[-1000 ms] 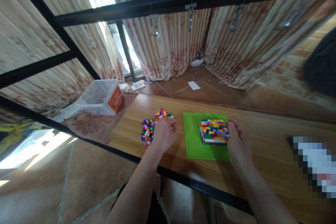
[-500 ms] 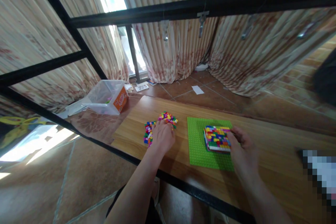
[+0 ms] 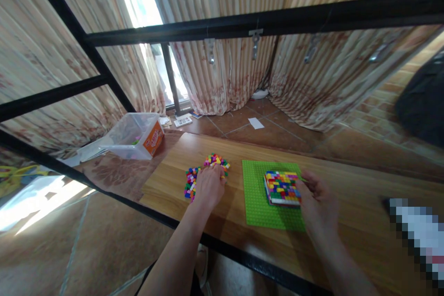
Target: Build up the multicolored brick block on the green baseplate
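My left hand (image 3: 210, 185) reaches down into a loose pile of small coloured toy bricks (image 3: 191, 184), its fingers bent and their tips hidden among the pieces. To its right, a rectangular block of stacked toy bricks (image 3: 282, 186) rises from a green baseplate (image 3: 255, 212); its top is multicoloured and a white layer shows along the front. My right hand (image 3: 319, 199) is at the block's right edge, thumb and fingers curled together. The thumb overlaps that edge, and what lies between the fingers cannot be made out.
The wooden table (image 3: 222, 222) has a black frame, with a black bar (image 3: 215, 27) crossing above. Beyond the table's left end, a clear plastic bin (image 3: 132, 141) with an orange label stands on the floor. A blurred-out object (image 3: 416, 236) lies at the right.
The whole view has shifted slightly left and down in the picture. Both hands keep nearly the same places, the left at the pile and the right beside the block.
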### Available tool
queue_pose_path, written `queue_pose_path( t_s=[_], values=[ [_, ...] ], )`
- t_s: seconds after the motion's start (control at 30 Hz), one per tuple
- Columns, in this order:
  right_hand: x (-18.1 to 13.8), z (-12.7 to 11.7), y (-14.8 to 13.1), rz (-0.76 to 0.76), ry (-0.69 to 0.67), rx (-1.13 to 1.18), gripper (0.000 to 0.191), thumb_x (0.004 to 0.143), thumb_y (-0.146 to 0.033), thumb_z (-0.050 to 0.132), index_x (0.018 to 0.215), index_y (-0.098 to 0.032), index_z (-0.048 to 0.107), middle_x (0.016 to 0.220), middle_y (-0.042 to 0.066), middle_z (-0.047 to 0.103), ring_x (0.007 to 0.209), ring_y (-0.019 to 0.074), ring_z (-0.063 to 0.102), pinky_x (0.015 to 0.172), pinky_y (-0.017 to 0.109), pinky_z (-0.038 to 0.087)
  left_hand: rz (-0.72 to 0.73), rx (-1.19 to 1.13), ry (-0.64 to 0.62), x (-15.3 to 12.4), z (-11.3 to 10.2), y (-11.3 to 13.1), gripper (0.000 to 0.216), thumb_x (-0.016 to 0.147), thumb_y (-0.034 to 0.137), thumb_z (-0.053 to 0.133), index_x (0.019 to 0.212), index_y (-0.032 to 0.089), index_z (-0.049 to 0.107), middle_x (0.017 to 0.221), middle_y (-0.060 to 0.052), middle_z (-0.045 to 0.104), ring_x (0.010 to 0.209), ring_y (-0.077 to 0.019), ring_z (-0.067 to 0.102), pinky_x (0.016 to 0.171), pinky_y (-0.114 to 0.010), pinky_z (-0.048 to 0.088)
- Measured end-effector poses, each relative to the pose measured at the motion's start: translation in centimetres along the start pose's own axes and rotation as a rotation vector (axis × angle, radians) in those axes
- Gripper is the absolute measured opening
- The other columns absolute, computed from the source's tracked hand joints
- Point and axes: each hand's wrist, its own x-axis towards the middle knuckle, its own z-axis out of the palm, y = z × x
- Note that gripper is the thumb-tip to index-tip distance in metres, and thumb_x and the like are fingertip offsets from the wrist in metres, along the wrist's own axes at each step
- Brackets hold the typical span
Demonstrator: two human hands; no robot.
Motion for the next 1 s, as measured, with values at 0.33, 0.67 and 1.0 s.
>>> queue_pose_path(
  t_s=[0.33, 0.67, 1.0],
  values=[
    [-3.0, 0.1, -4.2, -0.338, -0.075, -0.083, 0.028, 0.091, -0.040, 0.055, 0.106, -0.022, 0.069, 0.108, 0.009, 0.070, 0.094, 0.0210, 0.066, 0.086, 0.039, 0.053, 0.026, -1.011, -0.050, 0.4, 1.5, 1.9, 0.007, 0.076, 0.015, 0.067, 0.083, 0.016, 0.066, 0.079, -0.002, 0.070, 0.076, -0.0154, 0.065, 0.075, -0.027, 0.051],
    [-5.0, 0.4, -5.5, -0.489, -0.340, -0.136, 0.021, 0.096, -0.032, 0.053, 0.108, -0.025, 0.069, 0.104, 0.006, 0.071, 0.098, 0.0200, 0.065, 0.086, 0.036, 0.052, 0.195, -1.076, -0.093, -1.6, 2.2, 6.2, 0.018, 0.081, 0.015, 0.064, 0.098, 0.017, 0.068, 0.092, -0.005, 0.073, 0.086, -0.0162, 0.067, 0.082, -0.028, 0.052],
    [-5.0, 0.2, -5.3, -0.506, -0.298, -0.132, 0.018, 0.095, -0.030, 0.055, 0.095, -0.026, 0.073, 0.093, 0.004, 0.072, 0.088, 0.0198, 0.065, 0.080, 0.035, 0.051, 0.227, -1.009, -0.016, -2.1, 2.2, 7.4, 0.012, 0.084, 0.017, 0.061, 0.093, 0.017, 0.069, 0.088, -0.004, 0.073, 0.081, -0.0159, 0.067, 0.078, -0.027, 0.054]
  ],
)
